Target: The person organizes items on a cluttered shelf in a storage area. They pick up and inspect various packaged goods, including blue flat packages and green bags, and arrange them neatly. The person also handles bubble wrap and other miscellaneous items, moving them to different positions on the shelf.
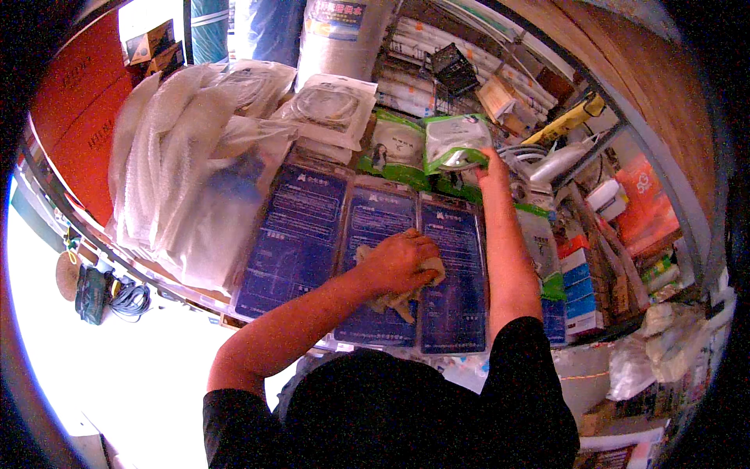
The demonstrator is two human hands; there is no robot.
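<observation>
My left hand [404, 264] is closed around a crumpled tan cloth [399, 308], which rests over the middle of several dark blue flat packs [381, 217] with white print. The packs lie side by side before me under clear plastic. Farther off, my right hand [491, 164] grips the right edge of a white plastic packet with green borders [457, 138]; something shiny and silver shows near its lower edge. A similar green-edged packet [398, 146] lies just left of it. Another green-edged packet [536, 240] is partly hidden behind my right forearm.
Bubble wrap [170, 158] is heaped at the left beside a big red box [82, 129]. Clear bags with coiled hoses [328, 108] lie at the back left. A black crate [451, 67] stands behind. Blue-and-white boxes [580, 287] and a metal shelf frame [656, 158] border the right.
</observation>
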